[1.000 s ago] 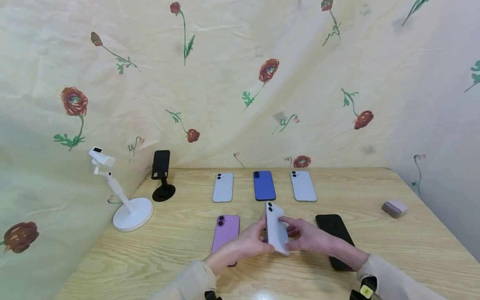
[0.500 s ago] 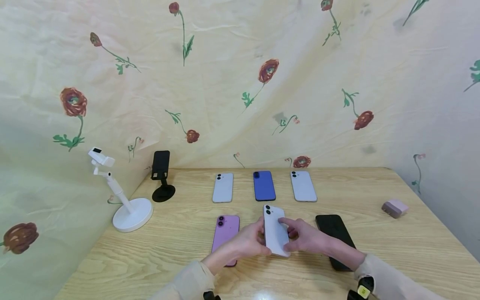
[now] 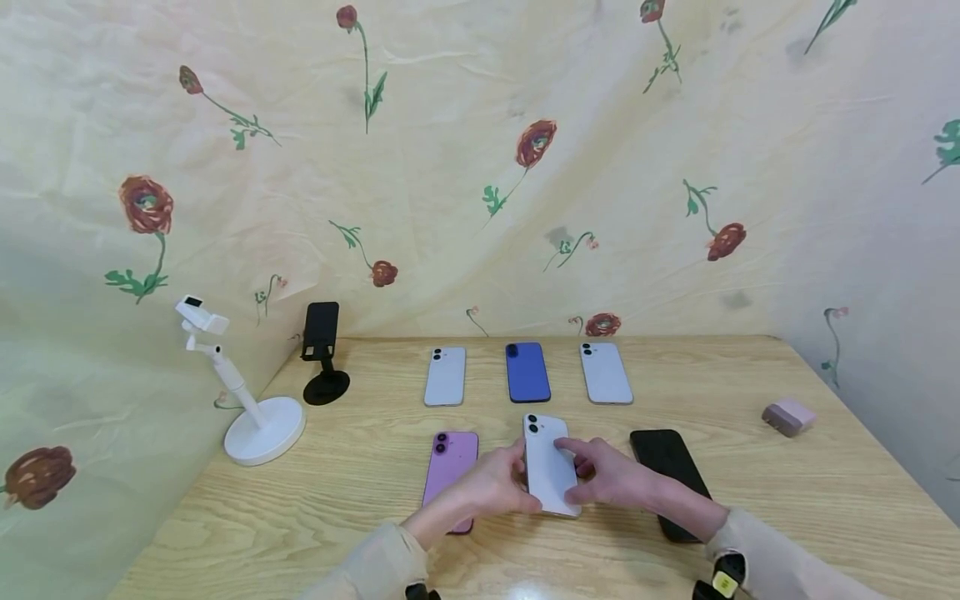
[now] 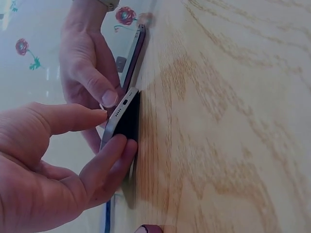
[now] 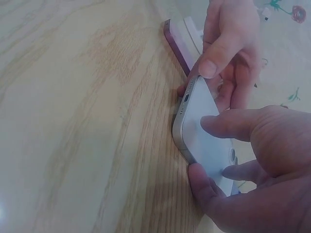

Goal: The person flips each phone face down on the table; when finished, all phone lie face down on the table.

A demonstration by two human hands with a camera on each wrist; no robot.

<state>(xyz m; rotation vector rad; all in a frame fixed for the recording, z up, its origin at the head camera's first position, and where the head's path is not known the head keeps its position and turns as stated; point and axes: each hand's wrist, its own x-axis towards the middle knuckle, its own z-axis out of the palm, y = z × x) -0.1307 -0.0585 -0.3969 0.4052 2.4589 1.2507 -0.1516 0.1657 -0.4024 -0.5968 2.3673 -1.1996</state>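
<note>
A white phone (image 3: 551, 467), back up with its two lenses at the far end, is between both hands at the table's near middle. My left hand (image 3: 495, 483) grips its left edge; in the left wrist view the thumb is at the near corner and other fingers reach beneath the phone. From the right, my right hand (image 3: 617, 475) holds it. The right wrist view shows that thumb (image 5: 214, 127) and a fingertip on the white back, with another finger at the side edge. The port end tilts above the wood in the left wrist view.
A purple phone (image 3: 452, 471) lies left, partly behind the left forearm; a black phone (image 3: 667, 458) lies under the right. Behind are a pale phone (image 3: 446, 377), a blue phone (image 3: 528, 372) and another pale phone (image 3: 606, 372). White stand (image 3: 266, 429), black stand (image 3: 321, 342), charger (image 3: 787, 415).
The white phone has tipped flatter, its camera end lowering and shifting slightly left and nearer. Both hands have stayed on it and moved slightly left.
</note>
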